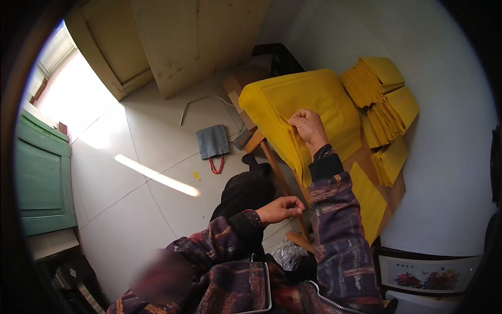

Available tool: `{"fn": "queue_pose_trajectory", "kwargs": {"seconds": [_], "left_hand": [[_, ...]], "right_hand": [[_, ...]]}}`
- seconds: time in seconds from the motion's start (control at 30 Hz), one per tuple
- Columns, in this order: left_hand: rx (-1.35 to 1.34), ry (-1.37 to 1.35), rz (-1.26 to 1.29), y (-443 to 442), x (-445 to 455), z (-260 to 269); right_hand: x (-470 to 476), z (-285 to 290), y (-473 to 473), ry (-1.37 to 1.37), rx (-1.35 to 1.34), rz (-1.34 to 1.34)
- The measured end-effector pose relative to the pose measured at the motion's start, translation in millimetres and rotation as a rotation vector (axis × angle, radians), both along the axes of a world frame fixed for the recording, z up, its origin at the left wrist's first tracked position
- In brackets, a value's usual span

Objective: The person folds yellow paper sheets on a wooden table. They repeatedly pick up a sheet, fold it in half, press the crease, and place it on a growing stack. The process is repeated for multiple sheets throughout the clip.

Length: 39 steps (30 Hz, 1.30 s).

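A large, layered stack of yellow sheets (302, 98), perhaps thin fabric, lies on a wooden table (396, 192), its layered edges facing me. My right hand (310, 127) is at the stack's near edge with thumb and fingers pinched on the edge of a yellow sheet. My left hand (281, 210) hovers beside the table edge, below the stack, fingers curled and thumb near the fingertips; whether it holds something small cannot be told. A single flat yellow piece (368, 204) lies on the table right of my right forearm.
Folded yellow bundles (388, 114) line the table's wall side. On the tiled floor are a grey-blue cloth bag (213, 142) with red handles and a yellow scrap (196, 175). Clear crumpled plastic (289, 253) sits near the table leg. A framed flower picture (429, 274) stands lower right.
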State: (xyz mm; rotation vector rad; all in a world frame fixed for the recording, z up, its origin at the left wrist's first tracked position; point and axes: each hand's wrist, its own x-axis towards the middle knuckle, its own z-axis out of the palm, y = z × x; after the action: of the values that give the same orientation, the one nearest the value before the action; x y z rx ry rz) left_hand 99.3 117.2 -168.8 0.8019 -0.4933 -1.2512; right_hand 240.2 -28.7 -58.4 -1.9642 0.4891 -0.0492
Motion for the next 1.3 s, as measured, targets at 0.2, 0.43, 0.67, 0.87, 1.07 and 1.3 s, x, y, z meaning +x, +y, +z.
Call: {"fn": "queue_pose_trajectory", "kwargs": {"seconds": [0.2,0.43,0.67,0.87,1.07,1.3], "left_hand": [[-0.079,0.158,0.011,19.9,14.4,25.4],[0.044,-0.003,0.506,37.8,101.5,61.6],[0.333,-0.219,0.56,23.0,145.7,84.1],[0.26,-0.1,0.573,12.9,150.0,84.0],[0.285,-0.156,0.609,7.8,152.1,79.6],[0.28,-0.113,0.569,4.1,150.9,85.2]], "right_hand": [[-2.9,4.0,-1.1,0.042,0.037,-0.021],[-4.2,2.3,-2.7,-0.009,0.117,-0.052],[-3.7,-1.9,-6.9,0.021,0.152,-0.01],[-5.7,0.6,-4.0,0.034,0.162,-0.048],[-5.9,-2.9,-5.9,-0.011,0.166,-0.043],[-9.4,-6.5,-9.3,-0.061,0.189,-0.005]]}}
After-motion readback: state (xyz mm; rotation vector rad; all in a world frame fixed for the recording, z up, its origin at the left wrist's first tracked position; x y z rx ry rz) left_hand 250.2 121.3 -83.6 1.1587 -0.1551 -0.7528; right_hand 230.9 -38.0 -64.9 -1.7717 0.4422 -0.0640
